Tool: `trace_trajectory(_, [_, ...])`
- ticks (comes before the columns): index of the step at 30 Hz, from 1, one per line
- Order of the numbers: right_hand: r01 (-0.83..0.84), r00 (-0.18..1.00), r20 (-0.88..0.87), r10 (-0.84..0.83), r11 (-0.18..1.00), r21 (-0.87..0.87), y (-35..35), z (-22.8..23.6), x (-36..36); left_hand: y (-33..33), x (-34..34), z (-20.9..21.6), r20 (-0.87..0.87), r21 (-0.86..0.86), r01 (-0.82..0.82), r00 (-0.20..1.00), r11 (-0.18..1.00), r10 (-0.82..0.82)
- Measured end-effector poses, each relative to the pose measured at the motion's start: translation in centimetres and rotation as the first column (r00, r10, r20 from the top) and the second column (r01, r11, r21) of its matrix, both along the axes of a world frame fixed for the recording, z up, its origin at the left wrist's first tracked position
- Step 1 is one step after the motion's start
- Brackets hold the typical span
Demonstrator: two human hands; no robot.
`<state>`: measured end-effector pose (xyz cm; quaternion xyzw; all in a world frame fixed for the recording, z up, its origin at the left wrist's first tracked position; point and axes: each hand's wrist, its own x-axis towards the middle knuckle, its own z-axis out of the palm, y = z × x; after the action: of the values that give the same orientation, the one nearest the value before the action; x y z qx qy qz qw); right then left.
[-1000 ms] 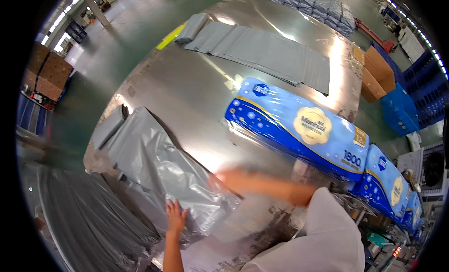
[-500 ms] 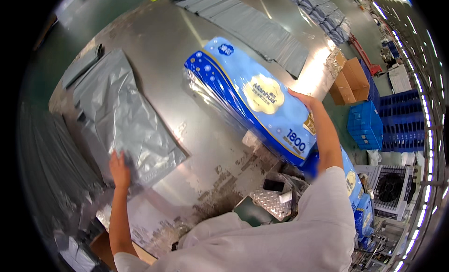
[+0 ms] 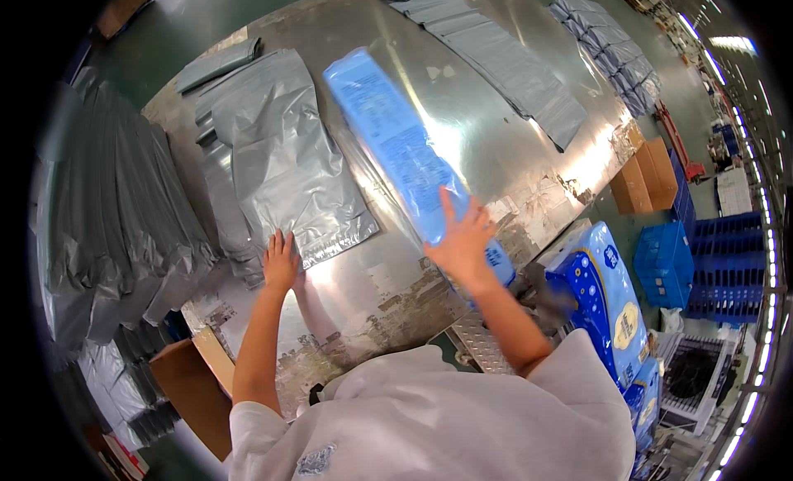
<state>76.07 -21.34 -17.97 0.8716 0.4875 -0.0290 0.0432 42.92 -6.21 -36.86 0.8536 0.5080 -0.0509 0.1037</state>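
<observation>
A long pack of tissues [image 3: 396,146] in pale-blue film stands on its narrow side on the metal table, its printed side face up. My right hand [image 3: 464,243] grips its near end, fingers and thumb spread across the narrow face. To the left lies a stack of grey plastic mailing bags [image 3: 285,163], wrinkled on top. My left hand [image 3: 282,262] rests at the stack's near edge, fingers stretched out and flat, holding nothing.
A row of grey bags [image 3: 487,55] lies at the table's [image 3: 330,328] far right. Grey bags [image 3: 124,208] hang at left, above a cardboard box [image 3: 194,390]. More tissue packs [image 3: 599,303] stand at right, near a blue crate [image 3: 663,264] and an open carton [image 3: 644,179].
The tissue pack has been tipped from its broad face onto its narrow side and lies closer to the grey bags. My right hand has moved left with it; my left hand stays by the bags.
</observation>
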Motion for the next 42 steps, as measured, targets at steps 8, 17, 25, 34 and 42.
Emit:
trace_trajectory(8, [0.066,0.951,-0.3,-0.072,0.997,-0.032,2.1,1.4,0.6,-0.8,-3.7,0.3,-0.214,-0.123,-0.027,0.977,0.992,0.0])
trace_trajectory(17, [0.317,-0.335,-0.941,-0.05,0.934,-0.163,4.9,6.7,6.6,-0.5,-4.2,0.4,-0.18,-0.128,-0.082,0.982,0.988,0.058])
trace_trajectory(25, [0.431,-0.529,-0.84,0.118,0.89,-0.147,5.2,8.5,-1.1,-1.4,-7.3,-0.1,-0.175,-0.207,-0.057,0.984,0.977,0.02])
trace_trajectory(34, [0.555,-0.555,-0.759,0.34,0.831,-0.033,2.3,7.7,-4.2,-2.3,-8.0,-0.1,-0.127,-0.2,-0.074,0.991,0.977,0.05])
trace_trajectory(42, [0.758,-0.354,-0.666,0.657,0.618,0.206,-5.4,6.7,-9.7,-3.1,-7.8,0.3,-0.103,-0.222,-0.119,0.99,0.968,0.098])
